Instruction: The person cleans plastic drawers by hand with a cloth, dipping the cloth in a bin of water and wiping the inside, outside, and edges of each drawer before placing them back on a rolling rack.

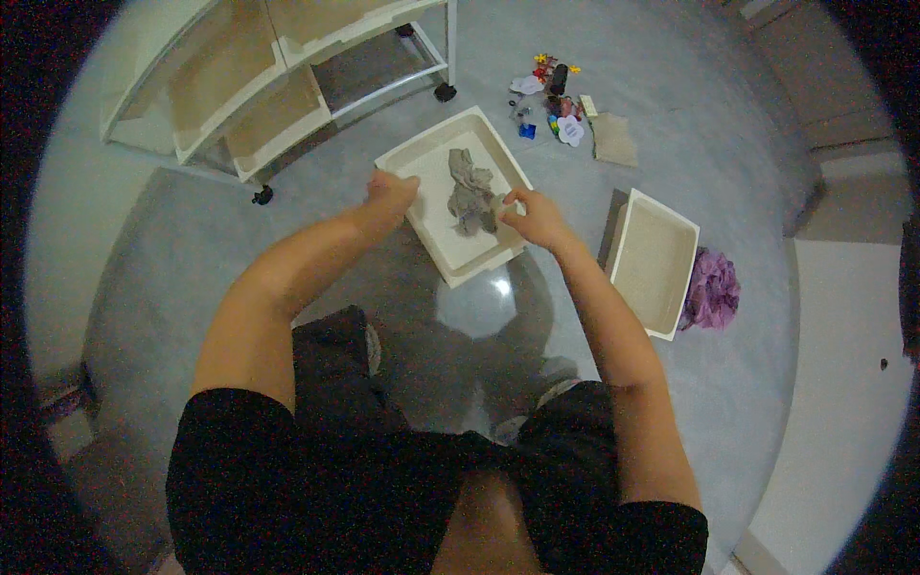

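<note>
In front of me is a shallow white plastic bin (424, 239), tilted in the view, with a crumpled grey-brown cloth or paper (471, 190) lying inside it. My left hand (393, 194) grips the bin's left rim, its thumb over the edge. Over the right side of the bin, my right hand (530, 215) has its thumb and fingers curled near the right end of the crumpled piece; whether they pinch it is unclear.
A white wheeled rack (327, 115) with bins stands at upper left. Small toys (560, 79) and a beige cloth piece (614, 140) lie on the floor beyond. At right, a second white bin (652, 269) sits beside a crumpled purple bundle (713, 291).
</note>
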Tool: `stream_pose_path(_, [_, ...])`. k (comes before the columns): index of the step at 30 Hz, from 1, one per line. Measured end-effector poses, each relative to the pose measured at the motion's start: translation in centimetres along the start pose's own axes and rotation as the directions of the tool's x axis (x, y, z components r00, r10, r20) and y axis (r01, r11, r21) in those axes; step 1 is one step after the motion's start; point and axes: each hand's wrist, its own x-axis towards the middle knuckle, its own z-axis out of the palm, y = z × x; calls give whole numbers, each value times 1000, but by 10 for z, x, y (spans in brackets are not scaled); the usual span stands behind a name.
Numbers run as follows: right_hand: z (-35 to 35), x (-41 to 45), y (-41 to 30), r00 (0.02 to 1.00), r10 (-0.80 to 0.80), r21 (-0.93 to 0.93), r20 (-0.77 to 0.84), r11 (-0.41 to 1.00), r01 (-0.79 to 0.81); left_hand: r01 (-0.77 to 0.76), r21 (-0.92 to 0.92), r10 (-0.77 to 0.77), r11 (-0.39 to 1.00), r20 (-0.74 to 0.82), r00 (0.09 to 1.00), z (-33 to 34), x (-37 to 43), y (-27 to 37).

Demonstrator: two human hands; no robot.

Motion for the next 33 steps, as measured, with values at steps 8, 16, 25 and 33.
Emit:
stream_pose_path(8, [94,41,17,938,-294,-388,-186,898,205,399,-512,-17,761,599,801,30,47,-97])
stream_pose_path(16, [113,47,5,927,-102,-342,-361,939,-30,187,-724,265,664,462,846,13,32,-53])
stream_pose_path(25, [91,50,23,828,-332,-454,-451,885,107,-45,-671,468,740,466,751,0,6,21])
stream_pose_path(33, [67,43,-29,729,-581,-521,-362,775,359,35,-582,392,813,590,705,0,-27,53])
